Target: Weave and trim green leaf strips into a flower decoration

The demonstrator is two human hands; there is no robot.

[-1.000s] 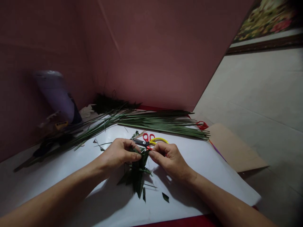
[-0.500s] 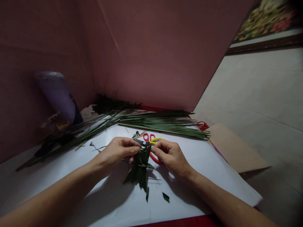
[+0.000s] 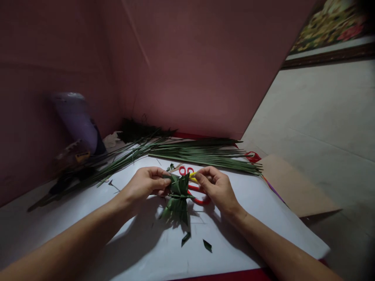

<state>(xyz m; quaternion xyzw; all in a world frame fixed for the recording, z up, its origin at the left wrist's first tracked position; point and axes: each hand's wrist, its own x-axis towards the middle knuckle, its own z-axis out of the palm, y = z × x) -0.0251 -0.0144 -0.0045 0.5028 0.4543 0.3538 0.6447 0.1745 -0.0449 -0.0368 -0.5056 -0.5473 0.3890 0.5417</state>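
Note:
My left hand (image 3: 149,181) pinches the upper left edge of a green folded leaf piece (image 3: 177,189), bound across its middle and frayed at its lower end. Just right of it is my right hand (image 3: 218,187), its thumb and forefinger pressed together; whatever may be between them is too small to see. Behind the leaf piece, partly covered by it and by my right fingers, lie shears with one yellow and one red handle (image 3: 202,201). Small red scissor loops (image 3: 182,170) show just beyond. Two cut leaf scraps (image 3: 207,245) rest on the white sheet nearer to me.
Long green leaf strips (image 3: 205,154) are spread along the back of the white sheet (image 3: 131,249). A purple plastic-wrapped roll (image 3: 76,121) leans at the left. Brown cardboard (image 3: 295,189) lies at the right, and a pink panel (image 3: 181,70) stands behind.
The leaf piece has tilted up, showing more of its face. My right hand has moved slightly right, away from its top edge; my left hand keeps its hold.

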